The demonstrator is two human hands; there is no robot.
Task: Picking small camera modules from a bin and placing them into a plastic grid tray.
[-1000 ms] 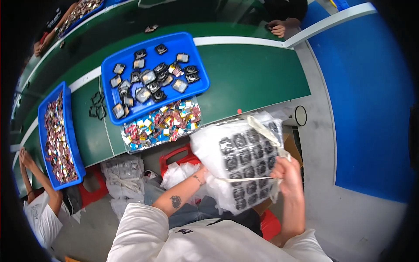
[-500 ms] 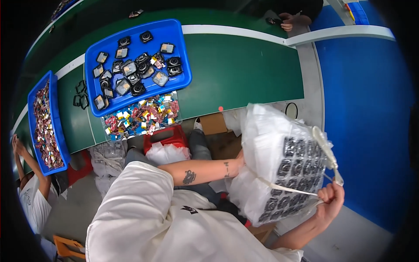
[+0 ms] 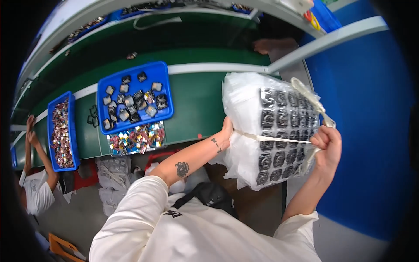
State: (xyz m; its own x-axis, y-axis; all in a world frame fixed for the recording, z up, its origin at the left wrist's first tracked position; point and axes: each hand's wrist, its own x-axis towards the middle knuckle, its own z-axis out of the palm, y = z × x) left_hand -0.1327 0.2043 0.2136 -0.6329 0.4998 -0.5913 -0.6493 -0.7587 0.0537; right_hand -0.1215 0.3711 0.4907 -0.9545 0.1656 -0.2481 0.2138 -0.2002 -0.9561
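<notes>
i see both hands gripping one bundle (image 3: pixel 273 131): a stack of white trays of dark round parts, wrapped in clear plastic and tied with a white strap (image 3: pixel 279 139). the left hand (image 3: pixel 226 132) presses against the bundle's 9 o'clock edge, fingers curled round it where the strap crosses. the right hand (image 3: pixel 328 146) is clenched on the strap at the bundle's 4 o'clock corner. the bundle is held up off the green desk (image 3: pixel 198 105), tilted, in front of the person's chest. at 9 o'clock from it a blue bin (image 3: pixel 133 97) of small dark and silver parts sits on the desk, with a clear tray (image 3: pixel 136 139) of colourful bits touching its near edge. further toward 9 o'clock lies a second blue bin (image 3: pixel 62 130), beside another person's hand (image 3: pixel 29 139).
</notes>
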